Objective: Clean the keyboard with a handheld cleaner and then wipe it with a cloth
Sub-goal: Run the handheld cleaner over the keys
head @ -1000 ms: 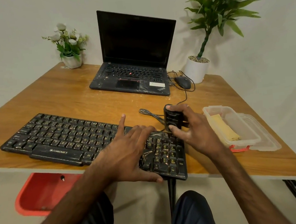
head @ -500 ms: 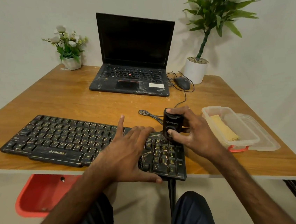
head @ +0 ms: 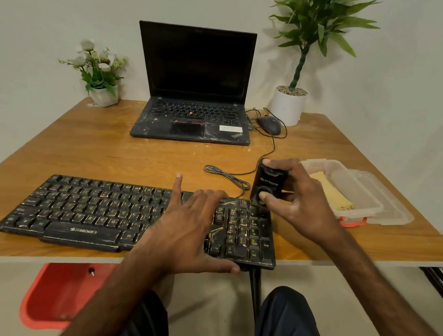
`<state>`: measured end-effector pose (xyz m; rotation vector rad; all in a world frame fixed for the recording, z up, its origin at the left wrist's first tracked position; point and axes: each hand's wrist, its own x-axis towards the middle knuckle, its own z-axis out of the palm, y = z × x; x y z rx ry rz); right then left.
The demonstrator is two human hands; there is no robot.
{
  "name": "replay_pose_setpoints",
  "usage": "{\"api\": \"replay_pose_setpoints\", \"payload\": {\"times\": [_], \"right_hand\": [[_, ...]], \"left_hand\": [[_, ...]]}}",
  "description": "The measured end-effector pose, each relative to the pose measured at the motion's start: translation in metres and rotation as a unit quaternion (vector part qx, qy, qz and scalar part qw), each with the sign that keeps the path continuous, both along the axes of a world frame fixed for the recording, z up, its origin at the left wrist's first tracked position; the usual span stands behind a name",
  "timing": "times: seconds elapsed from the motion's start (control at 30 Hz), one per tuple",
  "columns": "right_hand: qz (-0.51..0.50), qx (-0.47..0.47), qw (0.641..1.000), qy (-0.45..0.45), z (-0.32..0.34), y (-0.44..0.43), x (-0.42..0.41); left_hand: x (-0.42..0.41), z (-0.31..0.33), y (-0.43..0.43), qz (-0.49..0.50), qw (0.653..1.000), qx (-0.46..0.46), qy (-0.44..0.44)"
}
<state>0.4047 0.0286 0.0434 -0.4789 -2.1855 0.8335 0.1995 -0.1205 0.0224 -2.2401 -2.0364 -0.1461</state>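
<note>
Keyboard [head: 82,209] lies along the near edge of the desk [head: 97,145], its right near corner jutting past it. The left hand [head: 188,231], fingers spread flat, steadies it beside the number pad. The right hand [head: 305,209], clamped round the handheld cleaner [head: 268,182], has eased it down to the pad's far corner: cleaning looks about to begin. Beyond the keyboard lies a looped cable [head: 226,177], then open wood up to the laptop [head: 195,113].

one wide-angle view is taken from the head, aimed forward and down over the keyboard [head: 88,209], seemingly from close above its near edge.
</note>
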Motion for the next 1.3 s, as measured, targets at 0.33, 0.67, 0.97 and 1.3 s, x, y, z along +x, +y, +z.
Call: {"api": "replay_pose_setpoints", "payload": {"times": [0.33,0.67,0.97,1.3], "right_hand": [[0.008,-0.014,1.000,0.005,-0.002,-0.009,-0.008],[0.008,-0.216,0.968,0.128,-0.007,0.001,-0.011],[-0.053,0.011,0.997,-0.054,0.002,0.001,-0.016],[-0.047,0.044,0.996,-0.063,0.004,-0.003,-0.023]], "left_hand": [[0.001,0.000,0.000,0.008,1.000,-0.008,0.000],[0.002,-0.003,0.001,0.006,1.000,0.007,-0.005],[0.005,-0.006,0.001,0.015,1.000,0.014,-0.011],[0.005,-0.005,0.000,0.016,1.000,0.017,-0.015]]}}
